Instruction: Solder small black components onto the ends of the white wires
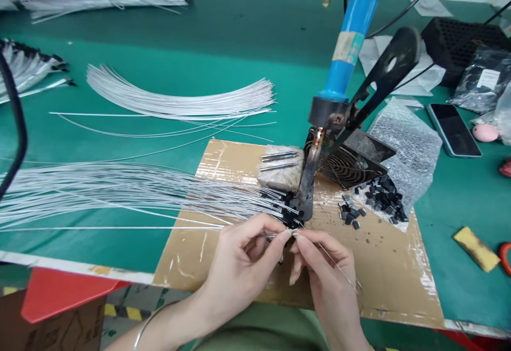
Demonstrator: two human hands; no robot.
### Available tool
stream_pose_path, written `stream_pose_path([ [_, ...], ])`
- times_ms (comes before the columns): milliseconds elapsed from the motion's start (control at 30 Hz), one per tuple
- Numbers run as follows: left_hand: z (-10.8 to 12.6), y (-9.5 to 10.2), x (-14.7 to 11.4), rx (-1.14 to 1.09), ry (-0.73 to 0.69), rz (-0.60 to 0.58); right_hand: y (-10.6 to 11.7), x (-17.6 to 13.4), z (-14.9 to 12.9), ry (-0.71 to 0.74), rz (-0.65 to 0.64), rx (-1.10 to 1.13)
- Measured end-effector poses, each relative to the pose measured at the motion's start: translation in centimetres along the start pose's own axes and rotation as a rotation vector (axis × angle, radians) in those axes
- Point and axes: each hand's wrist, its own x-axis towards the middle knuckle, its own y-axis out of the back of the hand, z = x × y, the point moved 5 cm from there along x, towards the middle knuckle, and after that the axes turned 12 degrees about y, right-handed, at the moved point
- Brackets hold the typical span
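Note:
My left hand (pixel 247 260) is closed in a pinch, and a long white wire (pixel 159 228) runs from the left into its fingers. Close against its fingertips, my right hand (pixel 329 274) pinches too. A thin silvery wire (pixel 337 266) lies across the right fingers, its loose ends reaching past the hand. Whatever small part sits between the fingertips is too hidden to make out. Just beyond the hands, a row of white wires (pixel 131 188) ends in small black connectors (pixel 291 215). Above them, a blue-handled soldering iron (pixel 315 154) points down, held in a black metal stand (pixel 383 82).
Under the hands lies a cardboard sheet (pixel 379 276). Loose small black pieces (pixel 385 196) spill from a bubble-wrap bag (pixel 415 132) on the right, near a fan (pixel 339 167) and a phone (pixel 455 130). A wire bundle (pixel 179 100) and a yellow sponge (pixel 476 248) rest on the green mat.

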Motion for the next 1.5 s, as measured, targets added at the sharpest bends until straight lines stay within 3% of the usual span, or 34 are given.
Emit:
stream_pose_path([
  [633, 0.1, -0.3, -0.3, 0.021, -0.025, -0.002, 0.1, -0.1, 0.1, 0.019, 0.015, 0.007],
  [1033, 2.0, 0.1, 0.0, 0.237, -0.153, 0.03, 0.5, 1.0, -0.9, -0.15, -0.068, 0.003],
  [1267, 0.5, -0.2, -0.1, 0.147, -0.081, 0.022, 0.5, 0.5, -0.5, -0.131, -0.017, 0.021],
  [1500, 1.3, -0.5, -0.3, 0.122, -0.092, 0.086, -0.4, 0.3, -0.3, -0.088, 0.06, 0.06],
])
